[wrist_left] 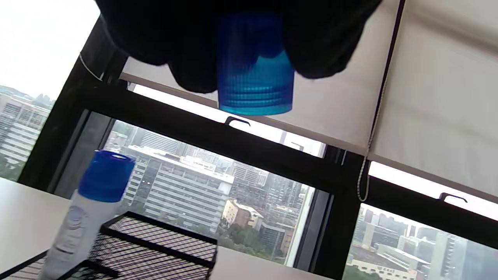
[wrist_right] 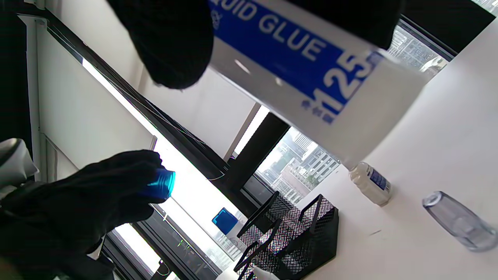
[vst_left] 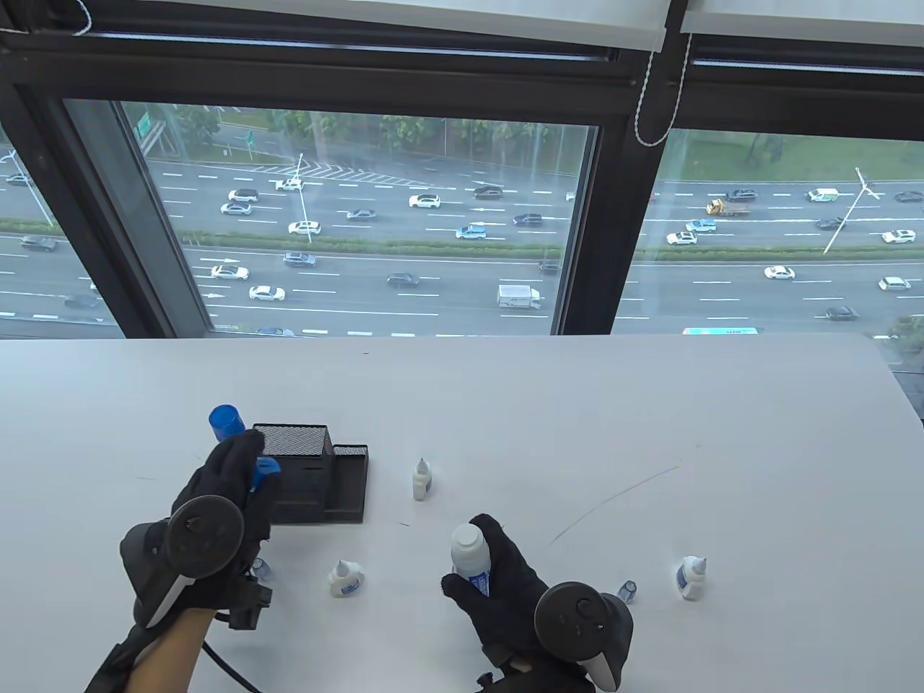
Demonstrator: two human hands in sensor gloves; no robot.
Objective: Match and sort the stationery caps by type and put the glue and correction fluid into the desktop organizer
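Left hand [vst_left: 224, 491]: pinches a blue cap [wrist_left: 255, 74], raised. Right hand [vst_left: 505, 577]: wrapped round a liquid glue bottle [vst_left: 469, 556], apparently uncapped.

Just beyond left hand: black mesh organizer [vst_left: 317, 476] holding one blue-capped glue bottle [vst_left: 226, 421].

Between and beside hands: three small white bottles [vst_left: 421, 479], [vst_left: 344, 577], [vst_left: 691, 577] uncapped on table [vst_left: 650, 433]; two clear caps [vst_left: 626, 591], [vst_left: 261, 568] loose.

Progress: early; one bottle stowed, capping pending.

white table [vst_left: 650, 433], window [vst_left: 361, 216], blind cord [vst_left: 653, 94]

white table [vst_left: 650, 433] | black mesh organizer [vst_left: 317, 480]; three small bottles [vst_left: 421, 479]; two clear caps [vst_left: 628, 591]
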